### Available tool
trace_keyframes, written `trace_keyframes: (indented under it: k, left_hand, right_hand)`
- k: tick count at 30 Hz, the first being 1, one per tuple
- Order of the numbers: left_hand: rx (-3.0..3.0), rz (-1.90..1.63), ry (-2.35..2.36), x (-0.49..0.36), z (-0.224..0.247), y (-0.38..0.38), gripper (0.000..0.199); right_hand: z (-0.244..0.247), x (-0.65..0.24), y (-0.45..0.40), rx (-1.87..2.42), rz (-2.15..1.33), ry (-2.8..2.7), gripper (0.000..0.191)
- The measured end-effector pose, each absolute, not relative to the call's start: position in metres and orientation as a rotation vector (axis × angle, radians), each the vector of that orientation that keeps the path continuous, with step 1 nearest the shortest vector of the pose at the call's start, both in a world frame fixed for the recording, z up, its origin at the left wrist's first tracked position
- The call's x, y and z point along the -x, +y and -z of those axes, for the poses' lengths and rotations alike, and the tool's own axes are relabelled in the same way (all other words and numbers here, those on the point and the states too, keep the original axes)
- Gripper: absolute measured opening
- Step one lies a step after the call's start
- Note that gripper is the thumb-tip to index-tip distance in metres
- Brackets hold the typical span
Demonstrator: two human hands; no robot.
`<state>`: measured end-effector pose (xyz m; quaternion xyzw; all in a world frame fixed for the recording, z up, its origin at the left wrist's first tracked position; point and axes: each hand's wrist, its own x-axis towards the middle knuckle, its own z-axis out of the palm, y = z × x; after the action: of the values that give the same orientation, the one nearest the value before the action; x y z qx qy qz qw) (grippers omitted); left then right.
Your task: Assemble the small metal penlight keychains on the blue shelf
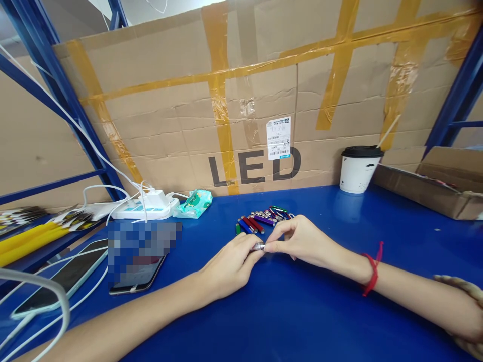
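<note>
Between thumb and fingers, my left hand (234, 259) grips a small silvery metal tube (258, 246), most of which is hidden in the grip. My right hand (298, 236) pinches the tube's right end with thumb and forefinger, so both hands meet on it. Just beyond them on the blue table lies a group of slim coloured metal tubes (253, 224) in red, blue, green and purple. Several small silvery round parts (267, 215) sit beside these, with coloured clip-like pieces (279, 210) behind.
A lidded paper cup (356, 171) and an open cardboard box (433, 186) stand at the back right. To the left are a power strip (147, 206), a green packet (194, 203), two phones (62, 276) and loose white cables. Taped cardboard (169, 125) walls the back.
</note>
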<state>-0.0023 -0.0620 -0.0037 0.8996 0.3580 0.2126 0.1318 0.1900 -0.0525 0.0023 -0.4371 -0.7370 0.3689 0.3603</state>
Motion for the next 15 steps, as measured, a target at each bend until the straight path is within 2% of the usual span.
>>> trace_keyframes:
  k: [9,15]
  left_hand:
    - [-2.750,-0.586,0.835,0.0052,-0.0006,-0.0640,0.021]
    - [-2.874,-0.629,0.779,0.0075,0.0021,-0.0630,0.019]
  right_hand:
    - [-0.0012,-0.1941,-0.0494,1.071,-0.954,-1.960,0.029]
    - [-0.0048,-0.1933,-0.0578,1.062,-0.727,-2.072,0.018]
